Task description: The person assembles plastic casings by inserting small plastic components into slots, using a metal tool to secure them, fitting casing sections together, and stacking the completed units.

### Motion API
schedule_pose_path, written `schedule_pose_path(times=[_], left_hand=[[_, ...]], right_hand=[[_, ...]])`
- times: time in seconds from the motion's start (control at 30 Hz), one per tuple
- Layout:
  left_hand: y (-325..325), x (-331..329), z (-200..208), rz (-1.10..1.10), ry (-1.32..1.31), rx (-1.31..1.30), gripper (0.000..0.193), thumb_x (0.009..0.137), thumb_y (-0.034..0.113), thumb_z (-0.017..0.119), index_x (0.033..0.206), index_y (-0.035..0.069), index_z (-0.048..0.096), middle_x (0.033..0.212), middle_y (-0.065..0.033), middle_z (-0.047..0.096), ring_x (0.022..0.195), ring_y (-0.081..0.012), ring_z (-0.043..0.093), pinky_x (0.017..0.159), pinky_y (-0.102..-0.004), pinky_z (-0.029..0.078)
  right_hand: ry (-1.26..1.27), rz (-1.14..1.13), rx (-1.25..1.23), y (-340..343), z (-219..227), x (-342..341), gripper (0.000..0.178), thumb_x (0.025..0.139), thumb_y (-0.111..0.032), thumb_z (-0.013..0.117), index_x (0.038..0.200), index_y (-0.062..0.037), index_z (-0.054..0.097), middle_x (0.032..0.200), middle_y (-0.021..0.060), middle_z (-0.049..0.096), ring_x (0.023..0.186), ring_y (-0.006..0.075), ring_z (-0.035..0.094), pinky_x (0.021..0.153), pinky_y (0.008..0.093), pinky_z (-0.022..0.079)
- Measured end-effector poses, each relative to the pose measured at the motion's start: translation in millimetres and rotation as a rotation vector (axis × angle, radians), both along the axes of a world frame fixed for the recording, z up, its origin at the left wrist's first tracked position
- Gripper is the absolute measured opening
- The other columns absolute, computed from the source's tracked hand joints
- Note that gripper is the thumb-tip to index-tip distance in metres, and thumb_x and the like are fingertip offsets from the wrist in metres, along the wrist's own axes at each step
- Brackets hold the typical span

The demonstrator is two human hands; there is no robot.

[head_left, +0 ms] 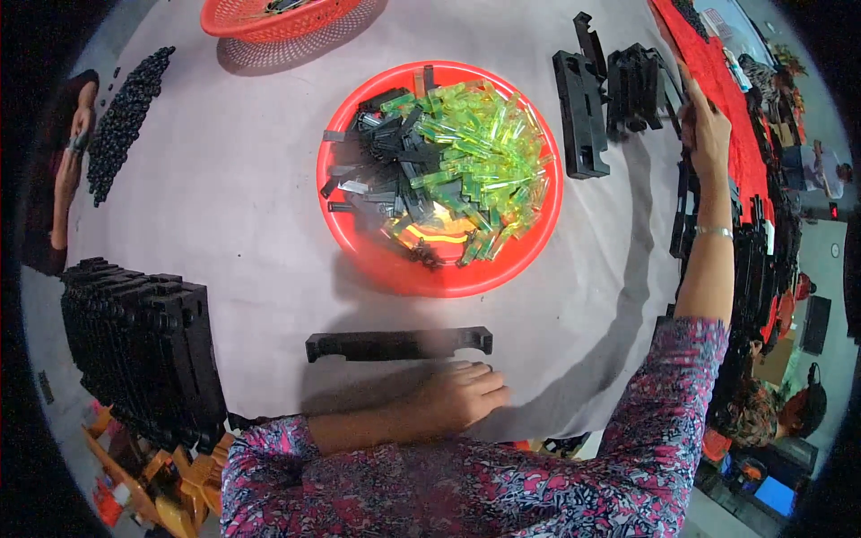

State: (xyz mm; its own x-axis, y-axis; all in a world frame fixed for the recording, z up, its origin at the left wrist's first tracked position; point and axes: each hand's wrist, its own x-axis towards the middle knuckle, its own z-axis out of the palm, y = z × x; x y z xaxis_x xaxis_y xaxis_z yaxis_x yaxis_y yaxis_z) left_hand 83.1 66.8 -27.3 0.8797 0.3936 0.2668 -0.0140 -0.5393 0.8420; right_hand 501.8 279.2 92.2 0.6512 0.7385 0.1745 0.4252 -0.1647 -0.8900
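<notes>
black bar (386, 346) lay on the table (251, 224), just beyond l. hand (466, 396) — fingers half-curled, palm hidden, couldn't tell if empty. r. hand (707, 125) was out by the black parts (633, 90), grip unclear too. bar looked stiff, prob. light, slickish plastic — best pinched mid-length.

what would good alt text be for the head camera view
A person's right hand is stretched out beside black parts on a pale table, while the left hand is close to a long black piece. Beyond it, a red basin holds translucent green pieces and black ones.
</notes>
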Motion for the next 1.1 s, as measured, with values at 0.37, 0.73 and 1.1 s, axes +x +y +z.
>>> schedule_pose_path(times=[0.37, 0.73, 1.1], left_hand=[[2.5, 1.3, 0.3, 0.018, 0.014, 0.027, 0.015, 0.073, 0.013, 0.06, 0.086, 0.006, 0.056, 0.082, -0.009, 0.05, 0.08, -0.0277, 0.057, 0.07, -0.0399, 0.047], [3.8, 1.5, 1.6, -0.038, 0.021, 0.005, 0.02, 0.072, 0.01, 0.061, 0.091, 0.005, 0.057, 0.084, -0.0088, 0.052, 0.083, -0.0274, 0.057, 0.073, -0.0405, 0.046], [4.8, -0.4, -0.4, -0.004, -0.015, 0.066, 0.025, 0.071, 0.01, 0.067, 0.094, 0.006, 0.06, 0.08, -0.0069, 0.049, 0.078, -0.025, 0.058, 0.068, -0.0391, 0.049]], right_hand=[[-0.092, 0.048, -0.25, -64.3, 52.7, -28.6, 0.043, 0.087, -0.045, 0.068, 0.066, -0.0095, 0.058, 0.056, -0.0025, 0.05, 0.04, 0.0071, 0.038, 0.038, 0.0244, 0.025], [-0.671, 0.105, 0.15, 63.5, -42.9, 12.9, 0.026, 0.09, -0.031, 0.065, 0.092, -0.0059, 0.069, 0.07, 0.0034, 0.065, 0.058, 0.0117, 0.06, 0.055, 0.0301, 0.048], [-0.181, 0.113, -0.292, -46.1, 24.3, -52.7, 0.043, 0.088, -0.045, 0.066, 0.069, -0.007, 0.059, 0.058, -0.0008, 0.051, 0.043, 0.0064, 0.04, 0.04, 0.0246, 0.027]])
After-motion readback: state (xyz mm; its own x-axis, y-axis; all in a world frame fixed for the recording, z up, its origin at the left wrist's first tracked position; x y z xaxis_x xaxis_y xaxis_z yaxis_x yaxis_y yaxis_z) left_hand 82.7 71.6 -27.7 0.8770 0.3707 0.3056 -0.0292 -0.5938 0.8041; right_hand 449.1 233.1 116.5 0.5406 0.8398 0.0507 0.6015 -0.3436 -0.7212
